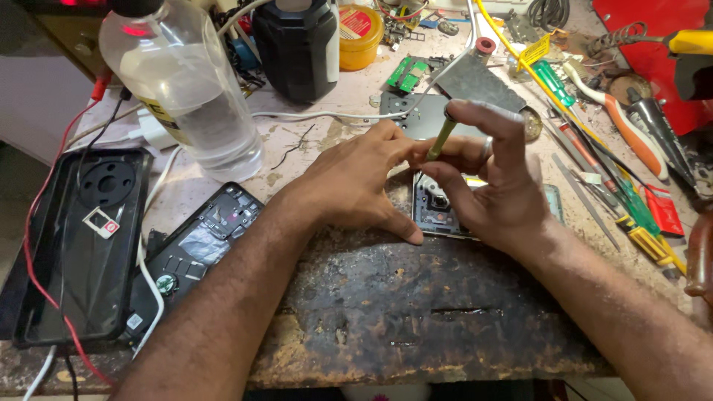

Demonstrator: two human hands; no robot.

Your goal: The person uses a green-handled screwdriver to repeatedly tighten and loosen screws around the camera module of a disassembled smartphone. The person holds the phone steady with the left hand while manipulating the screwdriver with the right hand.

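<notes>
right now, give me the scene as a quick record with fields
surface: worn workbench
right hand: holds a yellow-green screwdriver upright over the opened phone
left hand: rests on the phone, steadying it
left side: phone back cover, inner frame, clear bottle
right side: loose screwdrivers

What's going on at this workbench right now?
A person is bent over an opened dark smartphone on a worn, scorched workbench. The right hand holds a slim yellow-green screwdriver upright over the phone's upper end, while the left hand steadies the phone beside it. A removed black back cover and a clear plastic bottle sit to the left.
</notes>
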